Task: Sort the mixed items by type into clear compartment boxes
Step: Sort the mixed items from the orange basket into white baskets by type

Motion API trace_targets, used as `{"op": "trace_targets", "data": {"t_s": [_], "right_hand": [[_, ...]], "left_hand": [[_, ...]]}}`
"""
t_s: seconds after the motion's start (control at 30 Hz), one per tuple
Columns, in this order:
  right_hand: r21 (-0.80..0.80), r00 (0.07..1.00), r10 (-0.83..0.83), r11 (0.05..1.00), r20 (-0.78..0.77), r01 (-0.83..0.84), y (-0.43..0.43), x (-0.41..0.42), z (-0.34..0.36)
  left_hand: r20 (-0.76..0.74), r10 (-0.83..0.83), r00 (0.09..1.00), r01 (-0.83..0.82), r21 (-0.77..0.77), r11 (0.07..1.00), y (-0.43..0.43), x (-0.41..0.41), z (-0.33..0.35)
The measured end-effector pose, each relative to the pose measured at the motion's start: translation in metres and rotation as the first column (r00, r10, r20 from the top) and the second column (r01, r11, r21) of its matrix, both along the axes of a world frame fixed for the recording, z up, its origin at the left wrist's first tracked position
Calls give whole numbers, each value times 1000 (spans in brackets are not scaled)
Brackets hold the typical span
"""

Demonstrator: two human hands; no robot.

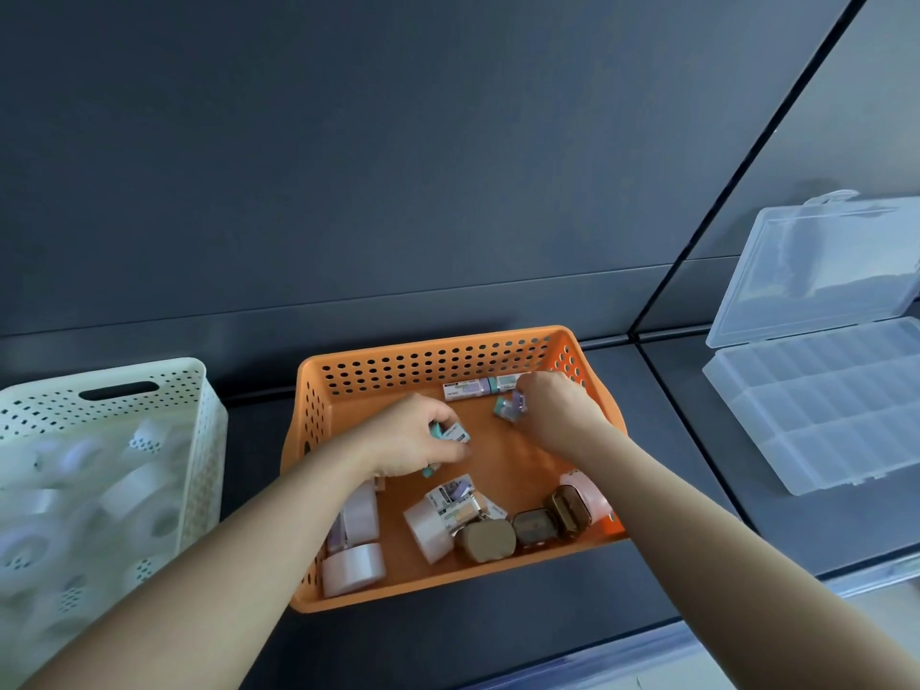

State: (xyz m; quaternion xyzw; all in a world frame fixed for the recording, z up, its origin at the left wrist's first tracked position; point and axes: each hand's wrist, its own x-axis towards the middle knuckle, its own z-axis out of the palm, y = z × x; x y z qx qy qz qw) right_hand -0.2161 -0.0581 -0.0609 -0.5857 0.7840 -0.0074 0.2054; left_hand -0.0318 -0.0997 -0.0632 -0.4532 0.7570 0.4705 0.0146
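Observation:
An orange perforated basket (537, 341) on the dark table holds mixed items: small teal-and-purple labelled boxes (468, 389), white tape rolls (352, 569) and brown tins (488, 539). Both hands reach into it. My left hand (408, 435) grips a few small teal boxes near the basket's middle. My right hand (552, 405) pinches another small teal-purple box (509, 406) near the back right corner. A clear compartment box (816, 420) lies to the right with its lid (816, 271) propped open, compartments bare.
A white perforated basket (109, 385) stands at the left, full of white tape rolls. A dark wall rises behind the baskets. The table's front edge runs along the lower right.

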Motion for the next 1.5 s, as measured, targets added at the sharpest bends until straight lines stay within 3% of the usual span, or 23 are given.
{"op": "trace_targets", "data": {"t_s": [0.1,0.2,0.3,0.43,0.53,0.67,0.9,0.97,1.07,1.13,1.23,1.33,1.5], "right_hand": [[10,991,21,1000,135,-23,6,-4,5],[18,970,31,999,243,-36,16,-8,10],[-3,943,45,999,331,-46,27,-10,14],[-19,922,73,997,380,-71,34,-6,14],[-57,901,70,997,429,-50,34,0,15],[-123,888,63,992,456,-7,28,12,17],[-177,860,113,984,497,-27,17,36,20],[-183,848,111,983,518,-17,17,42,19],[-231,822,194,970,536,-78,15,59,29],[-270,810,265,953,523,-137,10,78,42],[-345,787,339,923,515,-172,-2,115,62],[-399,734,410,894,542,-205,-12,173,81],[-433,633,494,862,596,-264,-18,291,93]], "left_hand": [[147,-35,989,44,-59,997,4,-2,1],[258,-112,960,115,4,993,11,-7,3],[321,-173,931,177,16,984,18,-12,3],[350,-119,929,150,-64,987,21,-13,7],[283,-20,959,49,-95,994,19,-3,10],[87,178,980,-171,-86,982,15,22,10],[-125,381,916,-397,-148,906,30,48,27],[-214,431,877,-455,-74,888,34,53,36],[-321,565,760,-559,120,820,36,73,54],[-351,626,696,-619,149,771,39,96,66],[-422,634,649,-691,22,722,51,141,80],[-449,655,608,-780,-184,599,70,203,91],[-477,769,426,-904,-239,354,95,315,98]]}}
